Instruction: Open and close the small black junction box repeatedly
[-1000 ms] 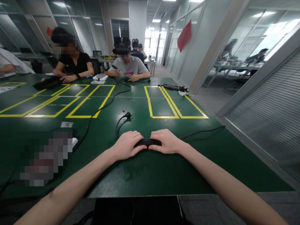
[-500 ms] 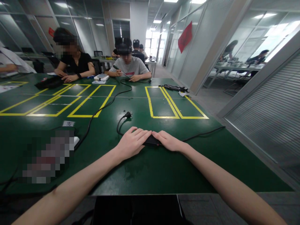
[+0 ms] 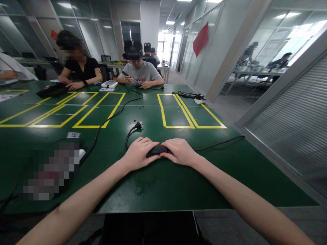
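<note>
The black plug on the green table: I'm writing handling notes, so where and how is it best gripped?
Probably by the thick body of the black plug, from above, pinching its near and far sides: its prongs point right and its cord bends away left.

Looks like some kinda black adapter (image 3: 159,150), held crosswise between both hands (image 3: 139,156), with a curved cord (image 3: 127,136) and pronged plug (image 3: 138,125) just beyond.

A black oblong block (image 3: 158,150) sits between left hand (image 3: 138,153) and right hand (image 3: 181,151). On the flat green table (image 3: 163,192), a black pronged plug (image 3: 138,125) lies beyond the left
</note>
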The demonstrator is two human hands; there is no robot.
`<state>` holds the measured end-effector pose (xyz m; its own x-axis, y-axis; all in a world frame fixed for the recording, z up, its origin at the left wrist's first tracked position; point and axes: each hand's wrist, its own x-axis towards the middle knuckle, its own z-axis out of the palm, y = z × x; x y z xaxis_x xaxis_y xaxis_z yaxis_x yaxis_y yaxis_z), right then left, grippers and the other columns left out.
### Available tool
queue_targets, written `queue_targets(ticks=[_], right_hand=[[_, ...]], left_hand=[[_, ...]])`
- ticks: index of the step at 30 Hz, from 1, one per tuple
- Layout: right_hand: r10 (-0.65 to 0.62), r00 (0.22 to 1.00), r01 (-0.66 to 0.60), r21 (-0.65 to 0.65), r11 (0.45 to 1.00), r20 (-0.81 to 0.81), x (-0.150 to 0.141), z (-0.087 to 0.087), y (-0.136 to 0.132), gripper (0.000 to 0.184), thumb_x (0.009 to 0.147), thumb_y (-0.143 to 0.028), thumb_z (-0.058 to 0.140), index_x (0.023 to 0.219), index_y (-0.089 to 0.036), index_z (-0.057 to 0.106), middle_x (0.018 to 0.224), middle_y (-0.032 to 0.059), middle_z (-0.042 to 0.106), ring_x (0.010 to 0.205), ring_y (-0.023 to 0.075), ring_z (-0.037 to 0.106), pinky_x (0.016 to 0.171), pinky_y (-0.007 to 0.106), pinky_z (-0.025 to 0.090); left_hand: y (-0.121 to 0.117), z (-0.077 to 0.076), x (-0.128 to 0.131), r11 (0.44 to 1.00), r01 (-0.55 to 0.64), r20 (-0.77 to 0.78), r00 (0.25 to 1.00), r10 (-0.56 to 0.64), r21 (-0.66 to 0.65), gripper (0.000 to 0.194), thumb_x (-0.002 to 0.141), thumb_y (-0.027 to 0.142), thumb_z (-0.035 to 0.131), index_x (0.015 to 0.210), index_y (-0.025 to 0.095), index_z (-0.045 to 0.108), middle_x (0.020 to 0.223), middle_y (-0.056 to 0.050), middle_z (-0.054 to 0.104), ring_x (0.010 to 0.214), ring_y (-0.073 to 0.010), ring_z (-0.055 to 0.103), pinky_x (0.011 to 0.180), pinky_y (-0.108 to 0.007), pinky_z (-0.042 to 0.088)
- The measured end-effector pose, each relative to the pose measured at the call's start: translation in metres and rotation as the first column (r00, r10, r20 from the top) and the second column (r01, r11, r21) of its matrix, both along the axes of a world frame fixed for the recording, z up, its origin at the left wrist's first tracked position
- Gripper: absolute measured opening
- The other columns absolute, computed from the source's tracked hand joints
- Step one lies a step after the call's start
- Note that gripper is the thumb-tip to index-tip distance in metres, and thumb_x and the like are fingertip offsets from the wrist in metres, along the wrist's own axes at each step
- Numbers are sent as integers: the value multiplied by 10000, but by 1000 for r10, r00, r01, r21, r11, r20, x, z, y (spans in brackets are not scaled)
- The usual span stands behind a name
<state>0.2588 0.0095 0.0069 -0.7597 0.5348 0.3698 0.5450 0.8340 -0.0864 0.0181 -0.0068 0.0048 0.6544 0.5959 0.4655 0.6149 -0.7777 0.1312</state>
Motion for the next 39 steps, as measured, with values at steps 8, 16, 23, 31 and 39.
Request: queue_targets(ticks=[8,16,23,31,39], right_hand=[[56,998,-58,-75,995,-35,0,-4,-1,293,1044,-434,515,1089,-166,626,916,94,730,798,219,682,719,310,464],[5,986,-29,-143,989,-164,-1,-3,-1,214,1017,-357,545,1106,-177,620,1020,127,739,911,253,701,804,356,516],[-121,925,-229,-782,580,-360,-2,0,-5,362,918,-503,668,1025,-235,449,911,6,656,724,157,639,588,252,487],[-207,871,-168,-667,726,-445,-3,-11,4,312,936,-493,619,1007,-229,468,907,-3,604,796,162,562,734,291,470],[-619,513,412,-462,785,-594,69,-23,69,417,907,-593,550,1081,-224,465,888,43,653,763,200,594,718,313,463]], left_hand=[[-2,-1,-1,998,40,-40,998,-42,-47,338,1039,442,536,1160,156,670,949,-87,725,872,-220,668,811,-349,485],[2,4,-8,1000,-17,12,1000,17,-12,367,1026,485,548,1109,160,697,937,-90,725,876,-225,650,797,-351,493],[-1,3,-6,981,121,-144,984,-100,148,318,1071,412,487,1119,165,682,1099,-100,761,978,-232,645,829,-370,476],[6,3,-6,987,52,-71,997,-41,154,423,1031,309,555,1437,189,562,1369,-148,676,1245,-279,614,1035,-461,499],[10,-3,-12,989,91,-52,995,-85,116,287,1033,285,521,1234,190,703,1284,-120,727,1190,-250,673,1010,-424,536]])
